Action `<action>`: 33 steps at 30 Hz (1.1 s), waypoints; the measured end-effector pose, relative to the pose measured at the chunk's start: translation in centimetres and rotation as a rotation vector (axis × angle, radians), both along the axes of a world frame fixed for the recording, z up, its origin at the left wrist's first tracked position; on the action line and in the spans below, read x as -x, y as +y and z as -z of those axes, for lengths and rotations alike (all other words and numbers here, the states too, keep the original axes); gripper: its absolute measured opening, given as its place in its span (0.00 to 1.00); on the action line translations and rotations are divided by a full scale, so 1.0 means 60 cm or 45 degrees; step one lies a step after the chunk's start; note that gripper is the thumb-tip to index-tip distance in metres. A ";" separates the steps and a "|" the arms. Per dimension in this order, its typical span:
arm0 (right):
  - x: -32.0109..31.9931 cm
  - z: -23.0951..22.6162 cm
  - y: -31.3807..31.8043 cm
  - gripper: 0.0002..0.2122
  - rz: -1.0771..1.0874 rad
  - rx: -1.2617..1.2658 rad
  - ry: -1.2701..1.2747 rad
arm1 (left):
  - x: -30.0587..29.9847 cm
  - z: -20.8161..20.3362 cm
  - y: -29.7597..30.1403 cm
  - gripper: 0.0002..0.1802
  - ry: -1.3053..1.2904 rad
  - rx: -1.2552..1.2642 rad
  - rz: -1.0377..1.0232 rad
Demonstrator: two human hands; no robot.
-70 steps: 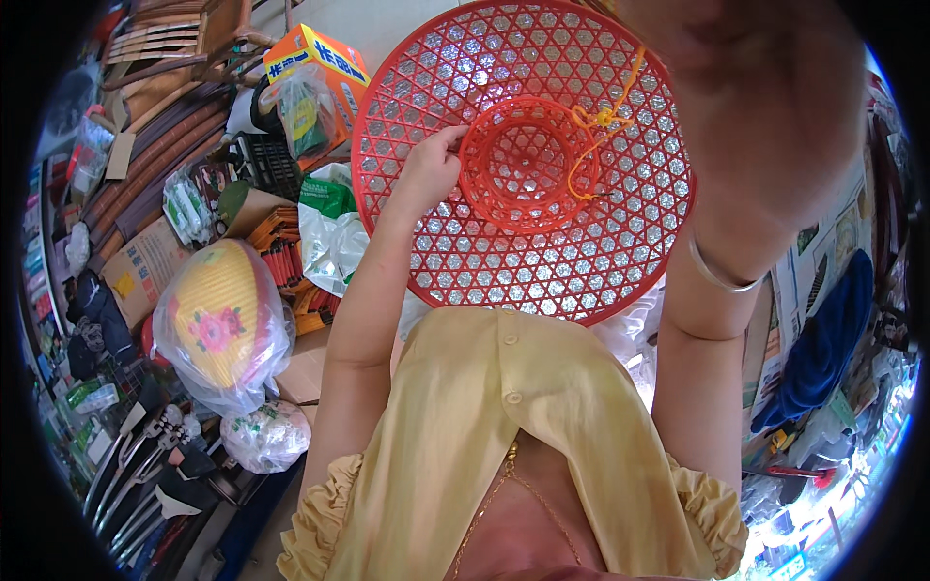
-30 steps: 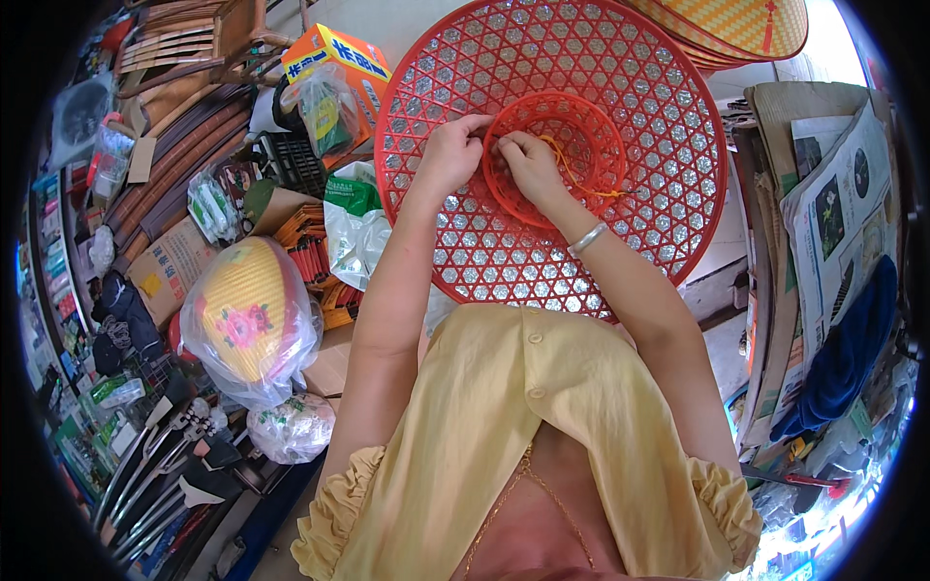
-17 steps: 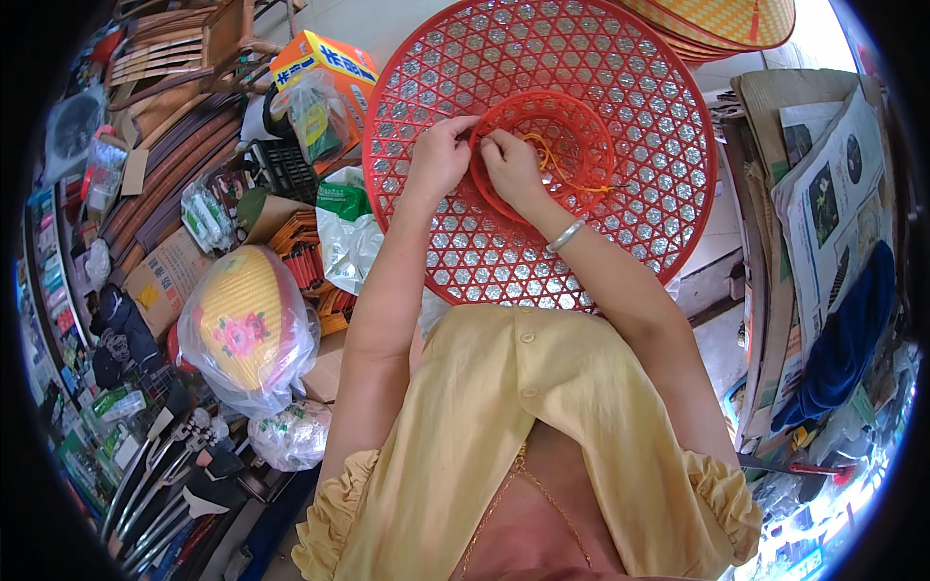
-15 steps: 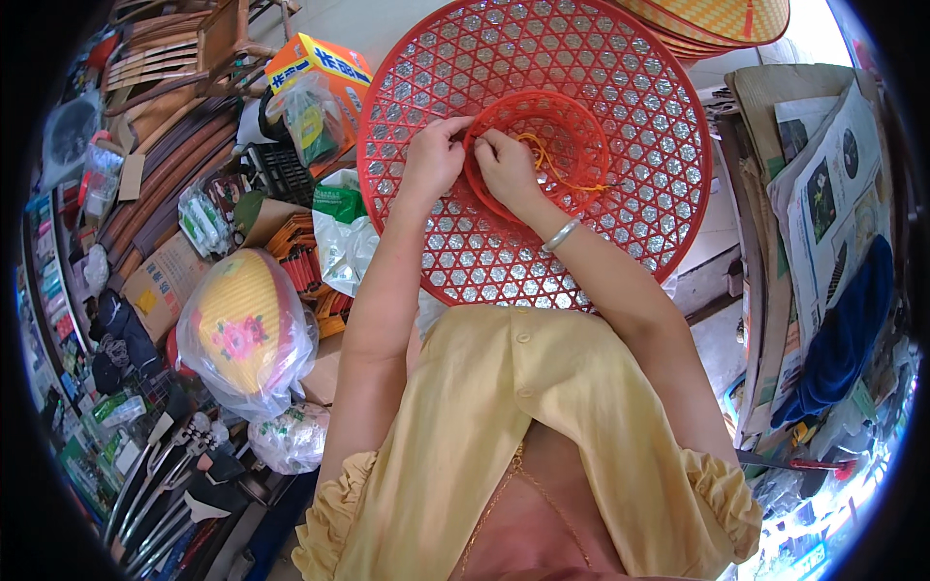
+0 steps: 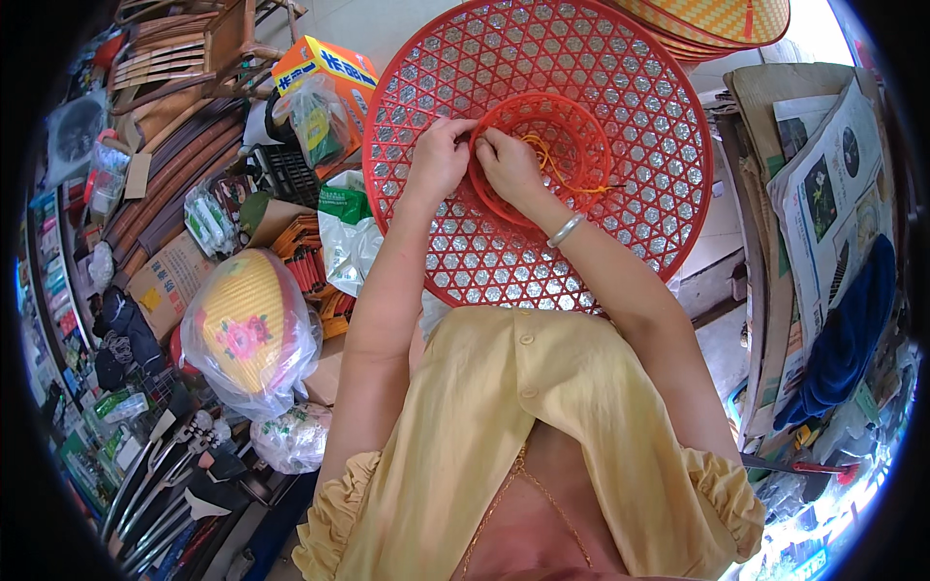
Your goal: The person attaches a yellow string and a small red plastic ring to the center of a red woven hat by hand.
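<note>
In front of me lies a wide round red lattice piece (image 5: 649,126), like an upturned woven hat, with silvery material showing through its holes. At its middle stands a smaller red plastic mesh ring (image 5: 593,145). A yellow cord (image 5: 550,167) lies inside that ring, its dark-tipped end hanging over the right rim. My left hand (image 5: 443,155) is closed at the ring's left rim, index finger and thumb meeting there. My right hand (image 5: 509,167) reaches into the ring, pinching the same left rim from the inside. The exact spot between the fingertips is hidden.
Woven yellow hats (image 5: 722,21) are stacked at the upper right. Cardboard and newspapers (image 5: 838,194) stand at right beside a dark blue cloth (image 5: 843,339). Left are an orange box (image 5: 339,73), a bagged yellow hat (image 5: 247,329) and walking-stick-like rods (image 5: 160,494).
Both hands keep their closed pose at the ring's left rim. The whole view shifts slightly, and the red lattice piece sits a touch further right.
</note>
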State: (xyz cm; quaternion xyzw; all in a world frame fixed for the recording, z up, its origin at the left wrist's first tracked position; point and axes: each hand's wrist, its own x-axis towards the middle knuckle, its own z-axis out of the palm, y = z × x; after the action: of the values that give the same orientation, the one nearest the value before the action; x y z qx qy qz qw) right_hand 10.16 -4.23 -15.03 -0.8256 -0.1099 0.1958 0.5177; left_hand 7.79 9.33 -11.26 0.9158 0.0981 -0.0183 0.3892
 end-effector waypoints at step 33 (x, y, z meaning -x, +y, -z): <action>-0.031 -0.036 -0.035 0.12 -0.196 0.024 0.131 | 0.002 0.042 -0.014 0.06 -0.260 0.719 -0.360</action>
State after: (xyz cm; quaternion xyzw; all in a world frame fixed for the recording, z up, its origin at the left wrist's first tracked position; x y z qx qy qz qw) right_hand 12.00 -6.35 -12.85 -0.8083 -0.1445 0.2783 0.4984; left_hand 7.66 8.46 -13.80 0.7462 0.1755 0.1013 0.6341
